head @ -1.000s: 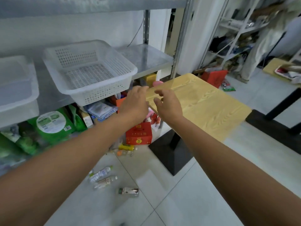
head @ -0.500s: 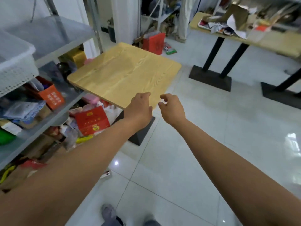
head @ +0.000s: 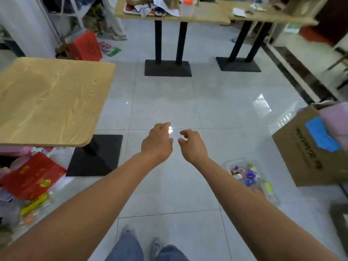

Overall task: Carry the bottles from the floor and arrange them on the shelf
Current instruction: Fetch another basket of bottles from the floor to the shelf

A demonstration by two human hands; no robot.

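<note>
Holds both arms out over floor, palms down. Grips nothing: left hand and right hand loosely curled, near, apart. Shows tub on floor under right forearm, holding small blurred items; cannot tell whether bottles.

Place: a cluttered stockroom or shop back room, by the look of it.
Floor: pale glossy tiles, with goods set straight on them.
Near left: a wood-topped bench on a black pedestal base; under and beside it, a red bag and yellow packets in a heap.
Far: a long bench on black legs, strewn with papers and boxes; a second red bag on the floor to its left.
Right: a printed cardboard box with a blue patch; near it, a clear tub of small wrapped items.
</note>
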